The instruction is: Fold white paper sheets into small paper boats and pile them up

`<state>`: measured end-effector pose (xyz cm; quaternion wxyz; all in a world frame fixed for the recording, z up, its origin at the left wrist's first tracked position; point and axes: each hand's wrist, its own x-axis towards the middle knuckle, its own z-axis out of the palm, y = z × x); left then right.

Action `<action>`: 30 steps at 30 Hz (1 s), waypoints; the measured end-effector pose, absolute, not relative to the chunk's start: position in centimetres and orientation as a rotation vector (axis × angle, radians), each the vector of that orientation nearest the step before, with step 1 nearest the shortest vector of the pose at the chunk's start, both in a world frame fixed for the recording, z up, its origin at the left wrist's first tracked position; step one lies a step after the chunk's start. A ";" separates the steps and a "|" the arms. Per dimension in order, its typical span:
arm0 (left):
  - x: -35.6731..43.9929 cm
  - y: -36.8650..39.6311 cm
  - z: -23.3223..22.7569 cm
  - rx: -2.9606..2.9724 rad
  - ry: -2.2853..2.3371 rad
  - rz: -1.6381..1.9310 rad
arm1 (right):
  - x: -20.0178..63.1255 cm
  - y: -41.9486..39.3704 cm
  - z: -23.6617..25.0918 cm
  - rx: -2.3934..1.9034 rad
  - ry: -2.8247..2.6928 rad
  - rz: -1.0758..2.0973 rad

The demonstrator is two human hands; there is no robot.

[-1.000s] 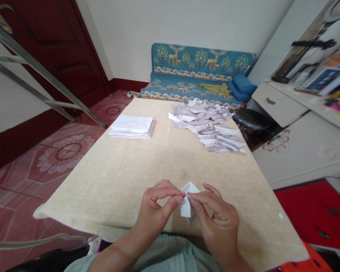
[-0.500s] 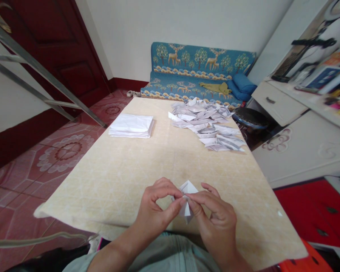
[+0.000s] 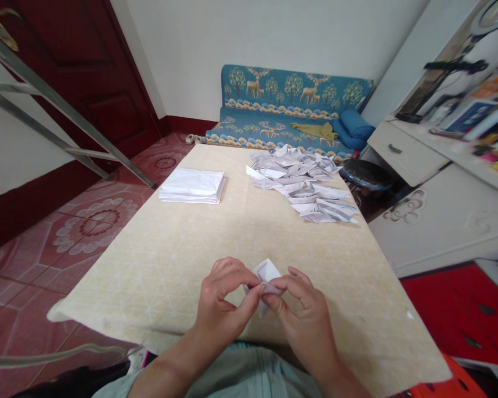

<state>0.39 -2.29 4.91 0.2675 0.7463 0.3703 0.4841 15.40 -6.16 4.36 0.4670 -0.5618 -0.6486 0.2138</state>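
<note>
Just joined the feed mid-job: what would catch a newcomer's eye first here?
At the table's near edge, the left hand and right hand pinch a small folded white paper between their fingertips. Far right on the table sprawls a heap of folded papers; far left sits a neat stack of flat sheets.

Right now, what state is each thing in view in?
Small folded paper: partly folded, pinched between both hands above the table.
Left hand: shut on the paper.
Right hand: shut on the paper.
Flat white sheets: neatly stacked, far left.
Folded pieces: loose heap, far right.
Drawer: pulled open.
</note>
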 end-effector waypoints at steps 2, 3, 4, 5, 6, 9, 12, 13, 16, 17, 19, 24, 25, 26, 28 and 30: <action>0.2 -2.0 4.8 1.969 0.954 1.236 | 15.5 -6.1 4.2 -1.386 -1.582 0.543; 0.0 -1.8 4.7 1.952 0.916 1.190 | 15.5 -6.1 4.1 -1.385 -1.567 0.559; -0.2 -1.7 4.6 1.936 0.874 1.138 | 15.6 -6.2 4.1 -1.384 -1.546 0.579; -0.4 -1.5 4.4 1.920 0.831 1.086 | 15.6 -6.2 4.0 -1.385 -1.519 0.599; -0.6 -1.3 4.3 1.900 0.797 1.039 | 15.7 -6.3 4.0 -1.386 -1.494 0.623; -0.9 -0.9 3.7 1.815 0.764 0.956 | 16.0 -6.3 4.1 -1.380 -1.435 0.710; -1.0 -0.9 3.4 1.721 0.767 0.924 | 16.3 -6.1 4.3 -1.347 -1.404 0.813; -1.0 -0.9 3.4 1.699 0.754 0.914 | 16.3 -6.0 4.3 -1.336 -1.397 0.838; -0.9 -1.0 3.6 1.658 0.705 0.888 | 16.2 -5.9 4.5 -1.315 -1.400 0.864; -0.9 -1.0 3.7 1.652 0.699 0.886 | 16.1 -5.9 4.6 -1.315 -1.403 0.864; -0.8 -1.1 3.7 1.645 0.707 0.890 | 16.1 -5.8 4.6 -1.316 -1.406 0.879; -0.6 -1.3 3.6 1.638 0.740 0.928 | 16.2 -5.8 4.4 -1.321 -1.404 0.915; -0.6 -1.3 3.6 1.640 0.748 0.931 | 16.2 -5.8 4.4 -1.325 -1.408 0.900; -0.5 -1.4 3.7 1.643 0.760 0.931 | 16.2 -5.8 4.4 -1.328 -1.416 0.882; -0.3 -1.5 3.8 1.638 0.804 0.932 | 16.1 -5.8 4.5 -1.324 -1.439 0.831; -0.1 -1.5 3.9 1.633 0.854 0.942 | 16.0 -5.9 4.5 -1.317 -1.465 0.762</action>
